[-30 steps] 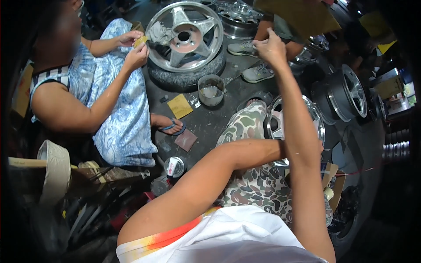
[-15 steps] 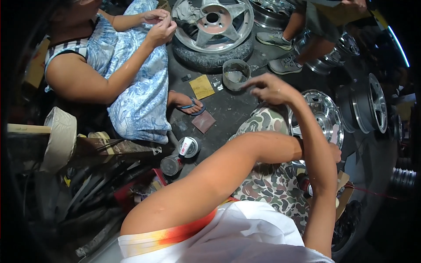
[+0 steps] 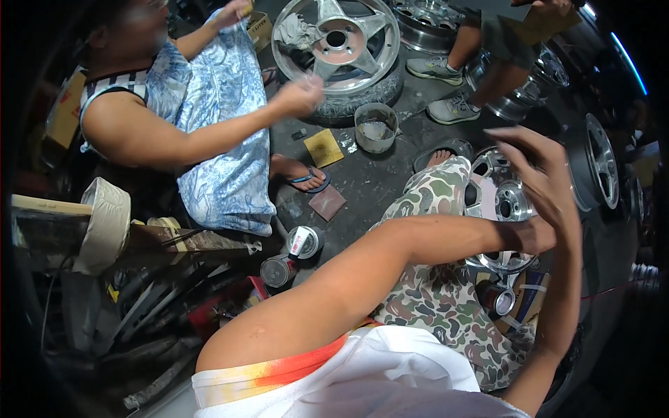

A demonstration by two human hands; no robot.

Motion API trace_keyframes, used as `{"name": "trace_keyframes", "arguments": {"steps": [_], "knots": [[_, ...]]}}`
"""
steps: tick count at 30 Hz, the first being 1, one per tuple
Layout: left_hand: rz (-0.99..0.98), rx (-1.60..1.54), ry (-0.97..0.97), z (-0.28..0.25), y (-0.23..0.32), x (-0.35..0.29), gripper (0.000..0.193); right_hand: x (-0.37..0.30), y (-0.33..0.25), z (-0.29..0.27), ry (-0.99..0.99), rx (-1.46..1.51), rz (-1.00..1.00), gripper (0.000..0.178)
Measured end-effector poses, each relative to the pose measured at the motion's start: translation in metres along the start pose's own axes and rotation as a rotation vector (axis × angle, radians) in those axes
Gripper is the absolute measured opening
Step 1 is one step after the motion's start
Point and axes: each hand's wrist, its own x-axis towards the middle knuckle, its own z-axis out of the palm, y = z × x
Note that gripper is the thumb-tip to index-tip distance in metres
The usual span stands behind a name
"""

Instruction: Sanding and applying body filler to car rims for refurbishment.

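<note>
A silver alloy wheel [image 3: 513, 202] with a pale pinkish patch on one spoke lies at my right knee. At the wheel's right side is my left hand [image 3: 539, 235], its arm stretched across my lap. My right forearm covers its fingers, so their grip cannot be made out. Raised above the wheel's upper right side, my right hand [image 3: 536, 164] is open with nothing in it, fingers bent and thumb apart. Below the wheel an open can [image 3: 500, 301] stands by my camouflage trouser leg.
A person in a blue patterned garment [image 3: 223, 146] sits at left, one arm reaching toward a larger wheel [image 3: 336, 40] on a tyre. A grey tub [image 3: 375, 128], yellow sandpaper [image 3: 323, 148] and two lidded tins [image 3: 304, 242] are on the floor. More wheels [image 3: 601, 160] stand at right.
My right hand has moved right from near the tub to above the wheel. My left hand has shifted slightly; the pinkish patch appears farther left. The other person's arms have spread apart.
</note>
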Motion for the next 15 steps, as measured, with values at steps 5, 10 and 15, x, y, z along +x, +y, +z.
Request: {"name": "trace_keyframes", "arguments": {"steps": [5, 10, 15], "knots": [[-0.257, 0.137, -0.365, -0.083, 0.046, 0.075, 0.015, -0.116, 0.009, -0.086, 0.293, -0.039, 0.263, 0.024], [-0.454, 0.169, -0.052, -0.145, 0.038, 0.082, 0.01, -0.189, 0.079, -0.098, 0.457, -0.088, 0.357, 0.028], [-0.488, -0.001, -0.122, -0.172, 0.04, 0.093, 0.029, -0.235, 0.102, -0.07, 0.705, 0.102, 0.543, 0.035]]}}
